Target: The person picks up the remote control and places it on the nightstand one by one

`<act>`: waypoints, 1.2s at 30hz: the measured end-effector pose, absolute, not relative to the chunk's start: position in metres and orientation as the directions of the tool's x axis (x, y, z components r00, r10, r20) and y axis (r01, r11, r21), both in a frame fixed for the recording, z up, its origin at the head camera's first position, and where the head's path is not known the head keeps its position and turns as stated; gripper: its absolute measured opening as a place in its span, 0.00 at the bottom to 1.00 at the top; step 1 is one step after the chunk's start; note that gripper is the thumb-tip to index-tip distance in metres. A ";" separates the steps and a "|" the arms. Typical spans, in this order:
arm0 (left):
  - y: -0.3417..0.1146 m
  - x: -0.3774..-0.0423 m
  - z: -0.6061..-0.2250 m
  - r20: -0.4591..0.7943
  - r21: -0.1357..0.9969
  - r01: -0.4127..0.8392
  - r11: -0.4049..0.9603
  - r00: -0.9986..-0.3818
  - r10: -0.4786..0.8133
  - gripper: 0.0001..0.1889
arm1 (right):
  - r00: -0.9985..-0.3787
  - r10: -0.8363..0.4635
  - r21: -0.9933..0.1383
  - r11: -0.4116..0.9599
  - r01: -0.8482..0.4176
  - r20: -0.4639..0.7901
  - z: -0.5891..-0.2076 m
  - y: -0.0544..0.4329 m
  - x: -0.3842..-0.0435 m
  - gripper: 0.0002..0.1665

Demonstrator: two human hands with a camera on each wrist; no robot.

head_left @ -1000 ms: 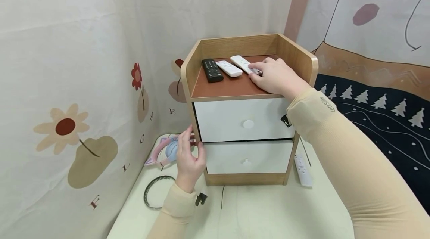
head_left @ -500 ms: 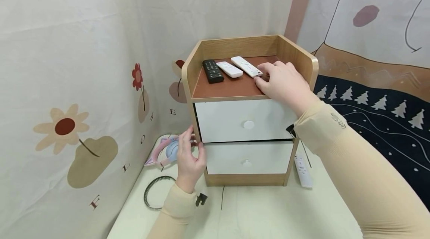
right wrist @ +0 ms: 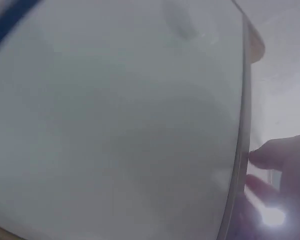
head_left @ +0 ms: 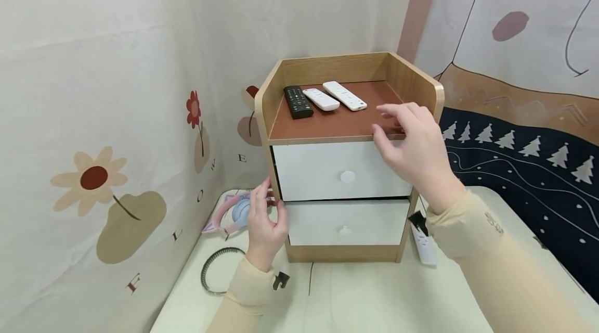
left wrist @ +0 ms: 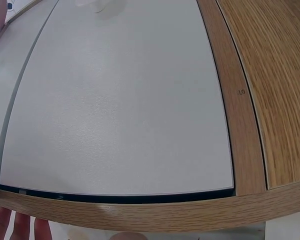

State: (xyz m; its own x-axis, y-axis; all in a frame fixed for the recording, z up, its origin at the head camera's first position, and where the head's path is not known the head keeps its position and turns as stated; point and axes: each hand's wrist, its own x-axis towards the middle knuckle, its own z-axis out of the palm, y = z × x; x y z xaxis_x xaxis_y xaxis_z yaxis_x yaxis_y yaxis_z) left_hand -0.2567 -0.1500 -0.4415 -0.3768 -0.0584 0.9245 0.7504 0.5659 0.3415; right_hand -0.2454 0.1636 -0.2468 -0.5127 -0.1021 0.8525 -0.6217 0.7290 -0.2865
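A small wooden cabinet (head_left: 343, 253) has a brown open top shelf and two white drawers. On the shelf lie a black remote control (head_left: 298, 102), a short white remote control (head_left: 321, 100) and a longer white remote control (head_left: 344, 95), side by side. My left hand (head_left: 267, 221) holds the cabinet's left side edge, the thumb at the front and the fingers (left wrist: 21, 226) on the outer side. Over the shelf's front right part is my right hand (head_left: 416, 148), its fingers spread and bent a little, holding nothing and apart from the remotes.
Pink and blue headphones (head_left: 234, 213) lie left of the cabinet, with a black coiled ring (head_left: 206, 270) nearer on the white table (head_left: 355, 296). Another white remote (head_left: 423, 244) lies by the cabinet's right side. Printed cloth hangs behind and to the left.
My right hand has let go of the longer white remote and moved right and toward me. The remotes stay in place on the shelf. My left hand keeps its hold.
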 end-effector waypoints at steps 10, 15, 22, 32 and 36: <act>-0.150 -0.255 -0.440 0.928 0.333 0.748 0.575 -0.369 -0.057 0.35 | -0.337 -0.006 -0.285 0.519 -0.806 0.942 -0.298 0.194 -0.225 0.20; -0.150 -0.255 -0.441 0.925 0.338 0.744 0.576 -0.374 -0.059 0.35 | -0.349 0.065 -0.334 0.491 -0.805 0.935 -0.330 0.209 -0.223 0.20; -0.150 -0.254 -0.441 0.922 0.346 0.746 0.569 -0.383 -0.059 0.35 | -0.429 0.189 -0.464 0.484 -0.742 0.883 -0.382 0.225 -0.218 0.25; -0.149 -0.253 -0.440 0.919 0.347 0.737 0.579 -0.389 -0.056 0.35 | -0.611 0.296 -0.647 0.574 -0.501 0.735 -0.453 0.250 -0.219 0.28; -0.149 -0.252 -0.439 0.917 0.354 0.736 0.578 -0.395 -0.059 0.34 | -0.670 0.305 -0.676 0.618 -0.402 0.677 -0.472 0.257 -0.222 0.29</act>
State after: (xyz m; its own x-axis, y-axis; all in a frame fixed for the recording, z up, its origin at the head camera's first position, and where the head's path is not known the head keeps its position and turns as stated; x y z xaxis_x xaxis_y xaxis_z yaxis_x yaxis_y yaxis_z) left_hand -0.2519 -0.1494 -0.4390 -0.3946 -0.0589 0.9170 0.7358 0.5775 0.3537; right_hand -0.2219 0.2567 -0.4725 -0.6699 0.3049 0.6770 -0.4019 0.6178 -0.6759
